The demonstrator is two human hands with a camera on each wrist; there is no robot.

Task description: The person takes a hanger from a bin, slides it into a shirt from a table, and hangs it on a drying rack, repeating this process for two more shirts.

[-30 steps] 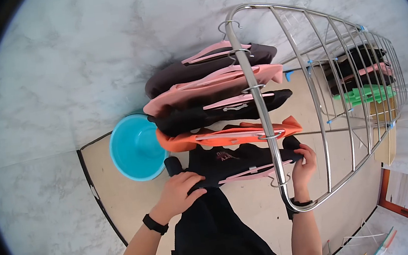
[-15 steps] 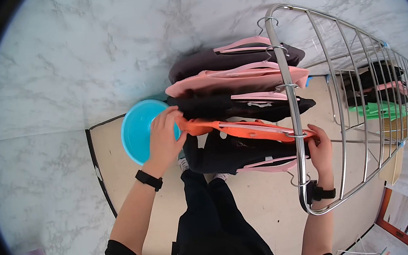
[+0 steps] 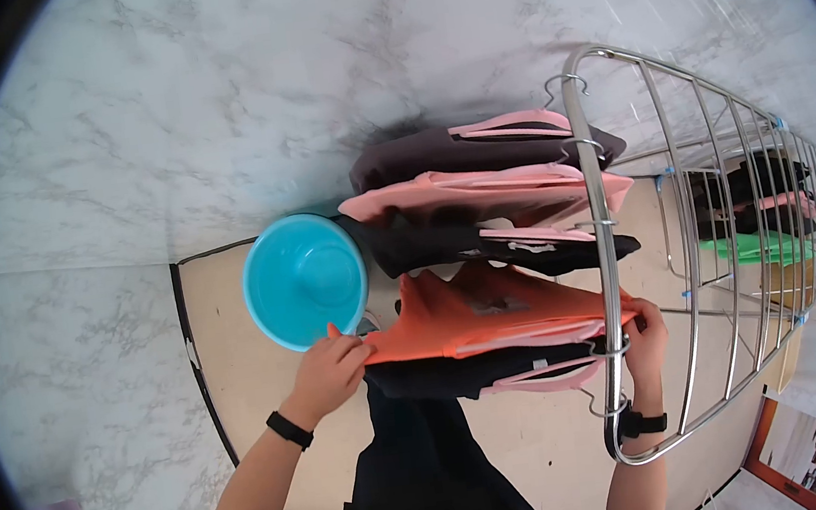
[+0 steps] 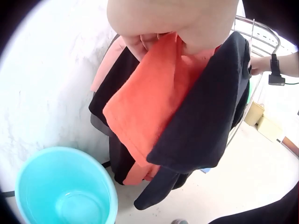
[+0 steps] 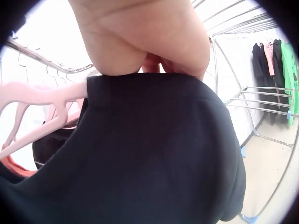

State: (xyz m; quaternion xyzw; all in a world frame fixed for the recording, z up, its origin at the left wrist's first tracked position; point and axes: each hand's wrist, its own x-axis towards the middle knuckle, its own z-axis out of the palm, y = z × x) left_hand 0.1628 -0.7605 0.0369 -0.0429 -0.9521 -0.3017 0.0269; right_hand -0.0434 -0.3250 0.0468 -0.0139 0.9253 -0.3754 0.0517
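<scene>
An orange garment (image 3: 495,308) hangs on a pink hanger from the end bar of a metal rack (image 3: 609,282). My left hand (image 3: 326,373) pinches its left end; in the left wrist view the orange cloth (image 4: 145,102) bunches between the fingers of that hand (image 4: 173,23). At the garment's other end, my right hand (image 3: 644,334) has its fingers curled on the orange edge, beside the bar. A dark garment (image 3: 432,378) on another pink hanger hangs on the near side, and it covers much of the right wrist view below the right hand (image 5: 145,37).
Beyond the orange garment hang a black one (image 3: 427,248), a pink one (image 3: 482,196) and a dark grey one (image 3: 457,156). A blue basin (image 3: 281,290) stands on the floor at left, by the marbled wall. More clothes (image 3: 760,250) hang farther along the rack.
Both hands have gone from the dark garment to the orange one. Its cloth is now spread between them, and since half a second ago the left hand has moved lower in the head view.
</scene>
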